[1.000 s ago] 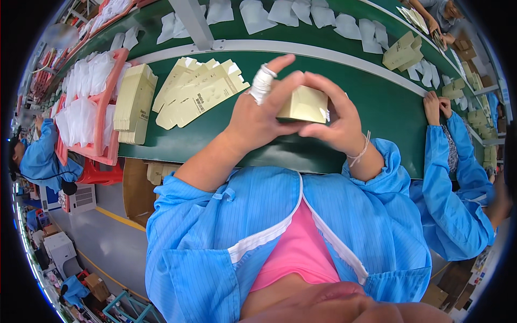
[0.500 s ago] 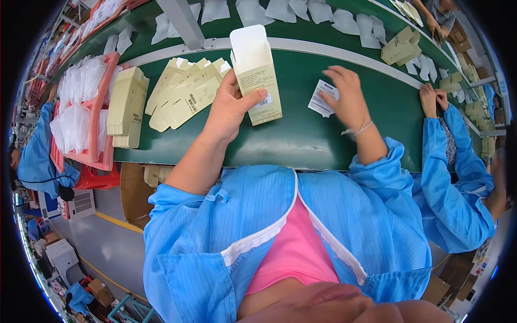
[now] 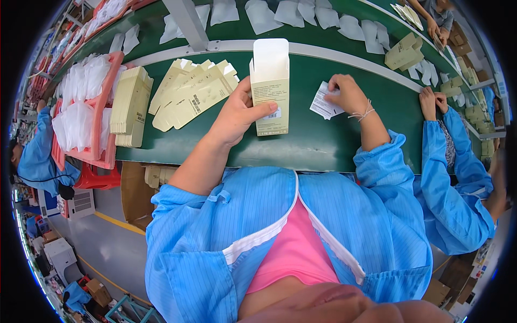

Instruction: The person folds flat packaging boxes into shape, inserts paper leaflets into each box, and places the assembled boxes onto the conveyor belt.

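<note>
My left hand point(image 3: 237, 112) grips a tall pale yellow-green carton point(image 3: 272, 119) by its side, thumb across the front by a small white label. The carton stands upright above the bench, its white top flap point(image 3: 271, 54) raised. To the right, a small white printed label sheet point(image 3: 322, 107) lies on the green bench. My right hand point(image 3: 349, 97) is over the sheet's upper right part, fingers curled and pinched against it. Whether a single label is between the fingertips is too small to tell.
Flattened cartons point(image 3: 191, 99) fan out left of my left hand, beside a stack of folded cartons point(image 3: 131, 110). A pink crate point(image 3: 102, 121) holds white bags. Beyond a metal rail point(image 3: 323, 53) lie white pouches point(image 3: 264, 16). A co-worker's hands point(image 3: 432, 101) rest at the right.
My left hand has brought the carton a little to the right and down. My right hand's fingers, spread before, have curled in onto the label sheet.
</note>
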`<act>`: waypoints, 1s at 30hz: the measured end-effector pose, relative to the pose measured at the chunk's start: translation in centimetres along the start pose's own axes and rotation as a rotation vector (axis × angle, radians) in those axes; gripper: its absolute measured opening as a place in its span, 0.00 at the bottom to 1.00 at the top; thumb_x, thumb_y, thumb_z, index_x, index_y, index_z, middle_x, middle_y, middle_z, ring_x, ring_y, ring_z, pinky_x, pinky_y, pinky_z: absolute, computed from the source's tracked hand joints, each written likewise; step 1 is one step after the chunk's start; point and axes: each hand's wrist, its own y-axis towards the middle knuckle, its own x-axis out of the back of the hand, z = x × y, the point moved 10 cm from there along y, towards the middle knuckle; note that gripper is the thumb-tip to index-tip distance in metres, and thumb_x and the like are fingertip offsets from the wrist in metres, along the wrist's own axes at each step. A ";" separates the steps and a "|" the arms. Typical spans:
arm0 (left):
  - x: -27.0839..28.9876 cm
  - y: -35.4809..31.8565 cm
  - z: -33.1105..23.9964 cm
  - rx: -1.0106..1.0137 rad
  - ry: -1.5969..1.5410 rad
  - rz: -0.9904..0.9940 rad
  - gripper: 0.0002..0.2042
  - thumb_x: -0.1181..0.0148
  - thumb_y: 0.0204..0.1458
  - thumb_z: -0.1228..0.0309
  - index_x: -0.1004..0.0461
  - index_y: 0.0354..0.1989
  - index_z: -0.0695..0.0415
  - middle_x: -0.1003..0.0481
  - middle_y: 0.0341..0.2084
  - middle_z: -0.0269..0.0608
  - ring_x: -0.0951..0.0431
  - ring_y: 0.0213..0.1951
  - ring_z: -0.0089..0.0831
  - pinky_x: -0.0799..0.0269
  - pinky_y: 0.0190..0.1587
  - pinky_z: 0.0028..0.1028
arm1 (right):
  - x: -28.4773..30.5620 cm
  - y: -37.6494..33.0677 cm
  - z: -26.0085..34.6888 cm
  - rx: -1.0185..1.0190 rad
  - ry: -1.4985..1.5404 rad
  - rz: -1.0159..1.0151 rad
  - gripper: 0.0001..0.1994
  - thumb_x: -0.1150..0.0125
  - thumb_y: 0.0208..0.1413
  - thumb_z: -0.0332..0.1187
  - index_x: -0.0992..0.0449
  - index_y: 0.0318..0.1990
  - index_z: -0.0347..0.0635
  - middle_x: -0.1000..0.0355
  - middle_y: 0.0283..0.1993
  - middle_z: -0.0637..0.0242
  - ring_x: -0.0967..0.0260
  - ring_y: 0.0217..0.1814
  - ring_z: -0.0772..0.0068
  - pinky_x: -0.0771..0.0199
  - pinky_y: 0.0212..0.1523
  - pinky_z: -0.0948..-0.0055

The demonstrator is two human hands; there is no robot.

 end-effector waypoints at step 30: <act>13.1 1.4 -3.2 0.243 1.726 -0.254 0.52 0.25 0.28 0.56 0.50 0.66 0.40 0.36 0.56 0.57 0.39 0.60 0.52 0.48 0.60 0.54 | 14.6 3.6 -7.8 0.136 -0.306 -0.911 0.13 0.37 0.49 0.35 0.24 0.41 0.39 0.32 0.52 0.58 0.38 0.54 0.53 0.39 0.56 0.61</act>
